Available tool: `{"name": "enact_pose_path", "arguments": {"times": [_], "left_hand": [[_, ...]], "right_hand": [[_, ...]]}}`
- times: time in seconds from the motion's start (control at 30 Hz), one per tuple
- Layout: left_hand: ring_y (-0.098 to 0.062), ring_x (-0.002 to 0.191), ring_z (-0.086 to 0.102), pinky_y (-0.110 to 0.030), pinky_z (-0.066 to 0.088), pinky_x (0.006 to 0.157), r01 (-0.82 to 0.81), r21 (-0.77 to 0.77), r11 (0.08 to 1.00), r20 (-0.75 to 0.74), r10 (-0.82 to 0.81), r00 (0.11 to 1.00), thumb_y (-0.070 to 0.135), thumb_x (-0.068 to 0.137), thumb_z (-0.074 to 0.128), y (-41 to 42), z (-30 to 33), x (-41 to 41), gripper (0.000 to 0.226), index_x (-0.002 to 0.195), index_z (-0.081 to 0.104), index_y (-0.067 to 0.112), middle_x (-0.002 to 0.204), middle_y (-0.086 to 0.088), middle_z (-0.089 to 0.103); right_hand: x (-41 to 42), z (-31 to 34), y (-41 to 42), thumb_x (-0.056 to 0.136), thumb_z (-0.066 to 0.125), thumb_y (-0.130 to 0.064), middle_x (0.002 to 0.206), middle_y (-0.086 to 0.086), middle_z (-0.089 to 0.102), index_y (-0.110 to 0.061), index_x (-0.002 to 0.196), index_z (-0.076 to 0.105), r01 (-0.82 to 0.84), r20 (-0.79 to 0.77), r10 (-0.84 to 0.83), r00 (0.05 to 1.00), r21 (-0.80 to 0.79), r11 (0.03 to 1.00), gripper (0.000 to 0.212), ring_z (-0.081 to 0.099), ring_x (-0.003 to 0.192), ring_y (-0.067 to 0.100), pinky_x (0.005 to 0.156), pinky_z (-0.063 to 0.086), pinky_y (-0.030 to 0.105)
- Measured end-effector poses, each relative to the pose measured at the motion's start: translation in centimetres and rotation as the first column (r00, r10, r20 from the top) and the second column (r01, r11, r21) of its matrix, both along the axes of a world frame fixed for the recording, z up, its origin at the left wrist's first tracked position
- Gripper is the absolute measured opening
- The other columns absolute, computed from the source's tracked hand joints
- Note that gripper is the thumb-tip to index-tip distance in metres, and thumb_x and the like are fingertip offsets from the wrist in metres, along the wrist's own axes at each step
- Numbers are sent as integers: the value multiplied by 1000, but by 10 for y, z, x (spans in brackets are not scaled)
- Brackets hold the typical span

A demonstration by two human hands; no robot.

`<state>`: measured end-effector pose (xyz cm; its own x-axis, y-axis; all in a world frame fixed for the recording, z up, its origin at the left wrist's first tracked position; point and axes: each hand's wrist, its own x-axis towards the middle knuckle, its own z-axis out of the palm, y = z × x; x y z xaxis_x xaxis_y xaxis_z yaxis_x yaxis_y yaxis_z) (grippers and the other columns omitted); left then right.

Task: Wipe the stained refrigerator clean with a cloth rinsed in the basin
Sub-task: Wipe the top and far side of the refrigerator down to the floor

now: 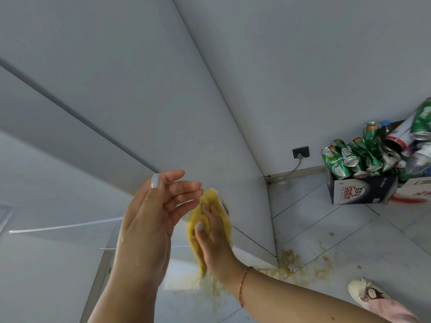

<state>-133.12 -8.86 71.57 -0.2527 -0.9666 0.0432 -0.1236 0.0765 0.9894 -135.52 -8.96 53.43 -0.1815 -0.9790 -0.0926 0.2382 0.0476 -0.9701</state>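
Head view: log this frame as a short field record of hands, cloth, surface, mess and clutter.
left hand: raised, fingers relaxed, holds nothing
right hand: presses the yellow cloth flat against the refrigerator
cloth state: stained, lower end hanging down
floor stains: yellowish-brown smears at the refrigerator's base
clutter: cardboard box heaped with crushed green cans, by the wall
basin: not in view

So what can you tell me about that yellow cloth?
The yellow cloth looks soft, crumpled and stained darker in patches. The right hand presses it flat against the lower part of the white refrigerator, fingers spread over it. Its bottom end hangs down in a limp point, just above the yellowish spill on the floor.
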Motion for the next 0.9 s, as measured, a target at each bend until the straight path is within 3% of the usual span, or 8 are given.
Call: {"name": "enact_pose_path", "arguments": {"times": [0.17, 0.23, 0.37, 0.5, 0.57, 0.63, 0.73, 0.9], "left_hand": [[-39, 88, 67, -42, 57, 80, 61, -17, 998, -63, -62, 996, 57, 77, 61, 9, -5, -1, 52, 100, 68, 11, 90, -24, 69], [-40, 83, 67, -40, 57, 75, 70, -9, 997, -73, -71, 995, 54, 80, 57, 11, -13, -2, 47, 97, 70, 12, 86, -25, 68], [-38, 76, 67, -38, 57, 70, 66, 38, 997, -98, -62, 993, 53, 80, 56, 13, -37, -7, 45, 94, 71, 13, 81, -25, 68], [-35, 73, 67, -35, 57, 67, 61, 117, 991, -99, -50, 994, 62, 72, 66, 14, -71, -13, 52, 92, 72, 15, 79, -24, 68], [-37, 71, 66, -35, 56, 65, 33, 169, 985, -85, -19, 996, 62, 71, 67, 15, -93, -14, 51, 89, 73, 15, 78, -26, 68], [-37, 70, 67, -35, 56, 62, -24, 181, 983, -47, 33, 998, 65, 68, 68, 14, -123, -16, 52, 85, 74, 16, 77, -26, 68], [-30, 69, 69, -35, 55, 62, -146, 143, 979, 43, 141, 989, 61, 67, 64, 13, -159, -18, 41, 77, 75, 23, 80, -17, 71], [-17, 77, 71, -26, 57, 61, -305, 145, 941, 91, 294, 952, 83, 47, 68, 8, -206, -15, 62, 72, 76, 27, 87, -7, 73]], "right_hand": [[3, -7, 3, 88, 37, -68, 154, -3, 21, -29, 143, 31, 61, -171, -98, 980, -208, 976, 68, 25, 141, 20, 109, 32, 47], [-4, -17, 3, 88, 35, -69, 154, -1, 22, -36, 144, 26, 36, -198, -79, 977, -215, 976, 65, 27, 140, 19, 108, 34, 47], [-12, -47, 8, 80, 31, -79, 157, -10, 13, -67, 135, 6, -46, -74, 39, 997, -96, 994, 61, 20, 143, 8, 116, 25, 38], [-9, -101, 0, 79, 37, -81, 149, -8, 29, -48, 139, 26, -91, 44, 87, 995, 92, 992, 69, 32, 139, 16, 112, 32, 47], [-9, -129, -7, 77, 48, -78, 137, 1, 44, -42, 127, 45, -108, 108, 87, 990, 206, 973, 61, 43, 131, 24, 106, 39, 52], [-13, -166, -13, 75, 55, -73, 119, -4, 54, -40, 111, 51, -119, 86, 100, 991, 254, 960, 49, 54, 115, 17, 100, 45, 43], [-27, -187, -11, 65, 62, -68, 119, -11, 49, -50, 108, 45, -179, 207, 117, 971, 311, 933, 50, 53, 114, 13, 101, 43, 37], [-37, -216, -4, 95, 40, -46, 151, -15, 14, -38, 149, 5, -229, 183, 173, 968, 348, 909, 65, 21, 140, 10, 115, 21, 32]]}}
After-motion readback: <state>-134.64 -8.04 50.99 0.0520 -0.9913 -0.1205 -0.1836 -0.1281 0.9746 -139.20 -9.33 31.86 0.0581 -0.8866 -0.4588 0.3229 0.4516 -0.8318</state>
